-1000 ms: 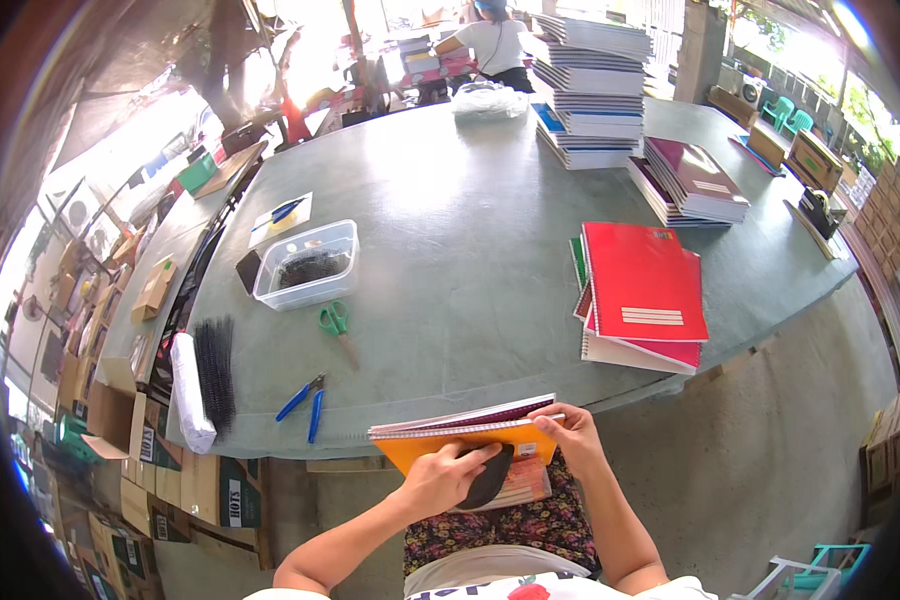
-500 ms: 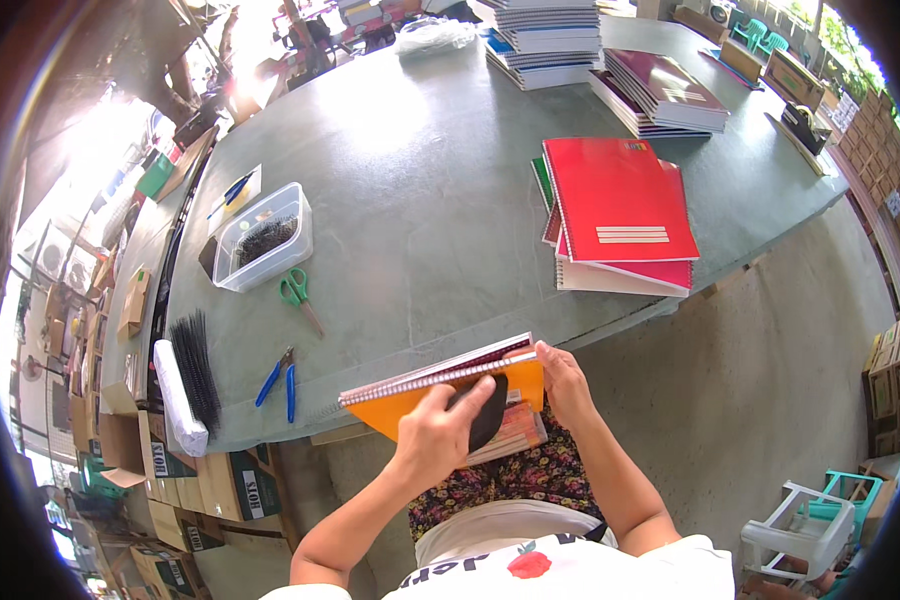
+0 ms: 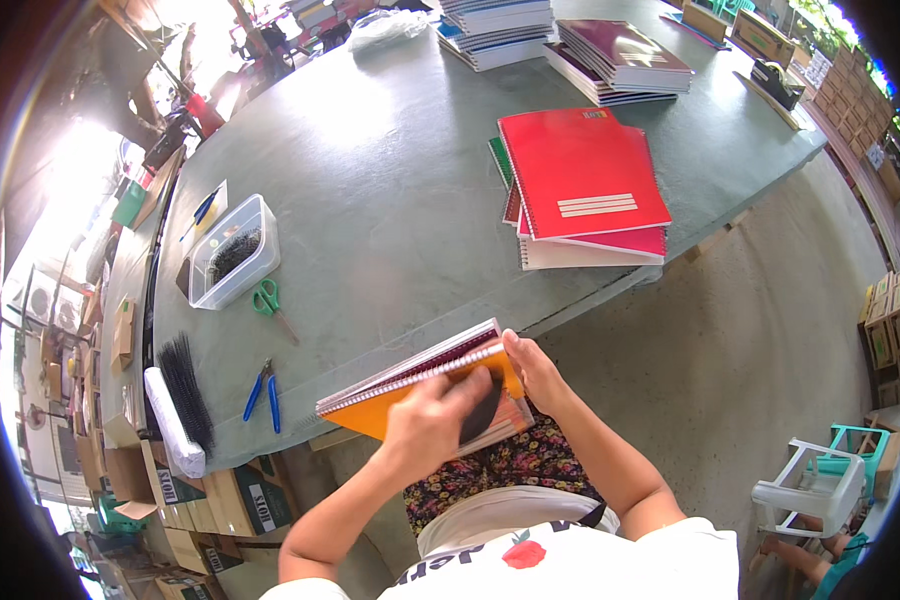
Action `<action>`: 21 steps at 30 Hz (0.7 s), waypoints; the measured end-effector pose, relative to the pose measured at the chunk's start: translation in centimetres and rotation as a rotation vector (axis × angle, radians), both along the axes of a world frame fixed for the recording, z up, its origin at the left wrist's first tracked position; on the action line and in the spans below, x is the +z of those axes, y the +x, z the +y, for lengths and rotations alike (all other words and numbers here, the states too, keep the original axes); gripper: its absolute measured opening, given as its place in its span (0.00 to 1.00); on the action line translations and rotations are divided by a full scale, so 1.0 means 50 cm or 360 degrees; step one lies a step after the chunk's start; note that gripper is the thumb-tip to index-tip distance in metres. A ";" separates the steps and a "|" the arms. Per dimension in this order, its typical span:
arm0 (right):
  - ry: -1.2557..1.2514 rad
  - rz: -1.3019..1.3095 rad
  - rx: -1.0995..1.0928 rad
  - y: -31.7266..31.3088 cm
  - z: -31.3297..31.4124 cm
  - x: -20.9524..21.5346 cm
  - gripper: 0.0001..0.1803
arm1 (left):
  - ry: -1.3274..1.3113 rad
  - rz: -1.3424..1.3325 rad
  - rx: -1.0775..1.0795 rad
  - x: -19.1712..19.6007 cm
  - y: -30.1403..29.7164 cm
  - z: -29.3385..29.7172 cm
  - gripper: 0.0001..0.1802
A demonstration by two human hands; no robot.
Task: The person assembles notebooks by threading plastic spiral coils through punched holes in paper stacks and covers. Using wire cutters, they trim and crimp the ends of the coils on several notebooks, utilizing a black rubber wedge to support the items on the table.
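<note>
Holding the orange notebook [image 3: 355, 418] at a slant above the lap, just off the near edge of the surface [image 3: 370, 260], both hands meet at its cover. The left hand [image 3: 425, 420] has its fingers bent over a dark rounded patch [image 3: 483, 412] on the cover; whether it grips that or only presses on it, I cannot tell. The right hand [image 3: 536, 372] is mostly closed about the notebook's right end, thumb by the coil [image 3: 410, 383]. A maroon notebook [image 3: 458, 350] lies just behind, its far edge slightly apart. To handle this well, I judge, the right hand should bear the weight while the left presses lightly, flat against the cover, so the coil is not bent and the pages stay square; the coiled edge is best left uppermost and in sight. As for writing, the red notebook [image 3: 580, 160] on the pile at right carries a small multicoloured mark at its far edge and three pale bars at its near end. The near left boxes [image 3: 240, 500] bear light lettering on dark panels; the white shirt [image 3: 610, 565] shows dark lettering beside a red fruit. Any print on the orange cover is too covered to read.
</note>
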State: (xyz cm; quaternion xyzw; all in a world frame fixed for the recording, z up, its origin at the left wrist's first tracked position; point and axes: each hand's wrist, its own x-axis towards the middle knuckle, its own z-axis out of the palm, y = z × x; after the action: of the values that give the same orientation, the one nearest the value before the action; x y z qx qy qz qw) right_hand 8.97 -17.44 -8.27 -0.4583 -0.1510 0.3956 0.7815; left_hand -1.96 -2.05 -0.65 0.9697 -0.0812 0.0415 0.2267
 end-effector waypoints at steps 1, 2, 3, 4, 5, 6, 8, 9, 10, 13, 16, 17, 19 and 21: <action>0.0003 0.0048 0.0136 0.002 -0.003 0.001 0.32 | 0.0066 0.0313 -0.0230 -0.016 -0.014 -0.001 0.22; 0.0040 -0.0049 0.0251 0.006 -0.003 0.007 0.33 | -0.0167 0.0027 -0.0259 -0.010 -0.014 0.003 0.23; 0.0045 -0.0040 0.0216 0.008 -0.005 0.003 0.33 | -0.0436 -0.0072 -0.0253 0.014 0.010 0.022 0.23; 0.0022 -0.0142 0.0173 0.015 -0.004 0.001 0.33 | -0.0511 -0.0049 0.0072 0.052 0.031 0.046 0.21; 0.0002 -0.0242 0.0154 0.017 0.000 0.001 0.34 | -0.1010 -0.0178 0.0487 0.041 0.049 0.082 0.19; -0.0061 -0.0390 0.0140 0.021 0.000 0.012 0.26 | -0.0945 -0.0361 0.0787 0.060 0.077 0.110 0.19; -0.0199 -0.0443 0.0100 0.008 0.010 0.029 0.19 | -0.0316 -0.0714 0.0676 0.027 0.116 0.193 0.18; -0.0339 -0.0489 0.0050 0.002 0.017 0.034 0.13 | -0.0304 -0.0712 0.0689 0.002 0.108 0.221 0.18; -0.0169 -0.0478 -0.0066 -0.004 0.030 0.027 0.07 | 0.0230 -0.0750 0.0763 -0.017 0.097 0.248 0.18; 0.0164 -0.0786 -0.0151 0.003 0.011 0.012 0.11 | 0.0688 -0.0862 0.0601 0.033 0.104 0.173 0.16; 0.0300 -0.0661 -0.0068 0.005 0.000 -0.002 0.17 | 0.0164 0.0006 0.0131 0.065 0.048 0.068 0.10; 0.0338 -0.0507 -0.0082 0.002 0.000 0.000 0.18 | 0.0264 0.0043 0.0031 0.054 0.031 0.040 0.08; 0.0448 -0.0328 -0.0090 -0.003 -0.001 0.009 0.20 | 0.0361 0.0075 -0.0072 0.044 0.028 0.026 0.07; 0.0112 -0.0323 0.0050 -0.011 -0.007 0.005 0.16 | 0.0237 0.0284 0.0041 0.032 0.043 0.031 0.07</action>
State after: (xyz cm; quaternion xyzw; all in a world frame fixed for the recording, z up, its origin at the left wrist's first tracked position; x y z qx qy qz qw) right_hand 8.44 -17.77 -8.02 -0.4658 -0.2502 0.3537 0.7715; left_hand 0.17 -0.53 0.96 0.9846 -0.0512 -0.0483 0.1598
